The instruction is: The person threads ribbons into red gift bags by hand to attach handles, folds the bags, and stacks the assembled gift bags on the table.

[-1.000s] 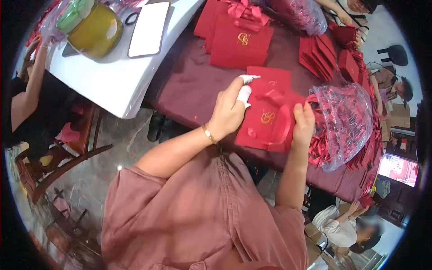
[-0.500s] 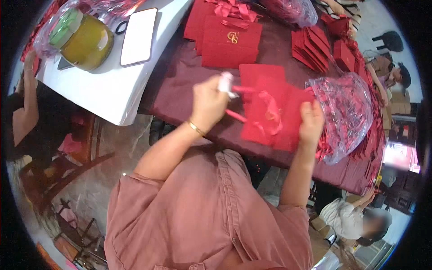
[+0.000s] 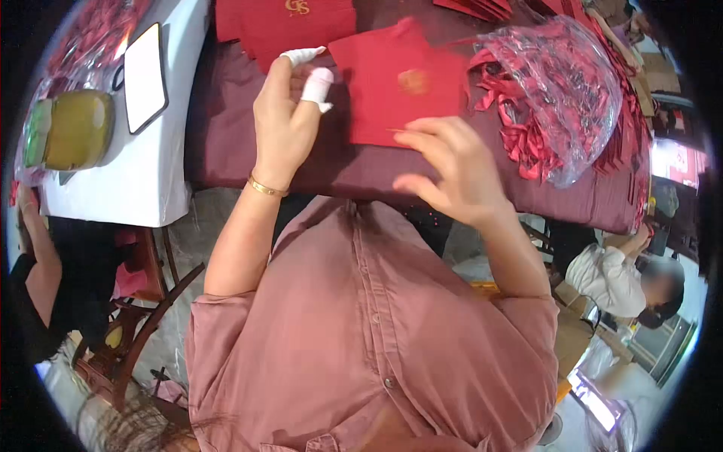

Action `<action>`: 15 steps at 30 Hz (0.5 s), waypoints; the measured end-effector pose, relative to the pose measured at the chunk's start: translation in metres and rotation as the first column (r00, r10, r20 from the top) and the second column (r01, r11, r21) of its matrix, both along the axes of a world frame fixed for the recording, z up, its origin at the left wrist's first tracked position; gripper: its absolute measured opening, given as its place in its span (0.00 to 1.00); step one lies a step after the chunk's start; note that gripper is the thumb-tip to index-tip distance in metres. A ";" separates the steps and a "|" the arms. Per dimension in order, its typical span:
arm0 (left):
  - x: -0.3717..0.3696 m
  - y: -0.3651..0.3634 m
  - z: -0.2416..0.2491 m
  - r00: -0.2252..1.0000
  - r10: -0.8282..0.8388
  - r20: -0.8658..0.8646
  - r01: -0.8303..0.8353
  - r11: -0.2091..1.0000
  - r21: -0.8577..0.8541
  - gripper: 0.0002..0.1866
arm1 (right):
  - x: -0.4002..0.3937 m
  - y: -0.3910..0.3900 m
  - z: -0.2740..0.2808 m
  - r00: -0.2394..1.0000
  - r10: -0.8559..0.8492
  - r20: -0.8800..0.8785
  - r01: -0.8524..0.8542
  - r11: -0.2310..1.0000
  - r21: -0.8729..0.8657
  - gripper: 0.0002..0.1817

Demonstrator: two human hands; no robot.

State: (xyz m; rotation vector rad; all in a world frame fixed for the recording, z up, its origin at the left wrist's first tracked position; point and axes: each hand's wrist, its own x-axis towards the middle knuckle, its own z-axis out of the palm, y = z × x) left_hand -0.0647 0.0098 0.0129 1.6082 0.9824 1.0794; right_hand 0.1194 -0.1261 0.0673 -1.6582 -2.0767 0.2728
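Observation:
Flat on the dark red tablecloth lies a red paper bag with a blurred gold logo, just beyond my hands. At its left side is my left hand, thumb and index finger apart, both tips wrapped in white tape. Nothing shows between those fingers. My right hand hovers at the bag's lower edge, its fingers stretched and the thumb spread away from them. The fingertips overlap that edge in this view. Farther back, more red bags lie in a pile, the top one with a gold monogram.
A clear plastic bag full of red ribbons sits to the right. On the white table at left are a phone and a green-lidded jar. One person works at the right; another person's arm shows at left.
Both hands have let go of the red bag and its ribbon handles. It now lies flat with its logo up. My view has shifted, so the table sits higher in the picture.

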 end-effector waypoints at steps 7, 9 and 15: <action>0.014 0.008 -0.001 0.897 -0.021 -0.442 0.287 0.788 0.545 0.22 | 0.099 0.005 -0.051 0.926 -0.372 0.069 0.345 0.904 0.253 0.09; 0.022 0.014 -0.004 0.871 -0.025 -0.491 0.352 0.728 0.588 0.22 | 0.114 0.006 -0.055 0.920 -0.351 0.175 0.297 0.915 0.274 0.11; 0.042 0.017 0.004 0.786 -0.078 -0.613 0.530 0.597 0.602 0.20 | 0.128 0.006 -0.056 0.906 -0.165 0.391 0.115 0.982 0.146 0.10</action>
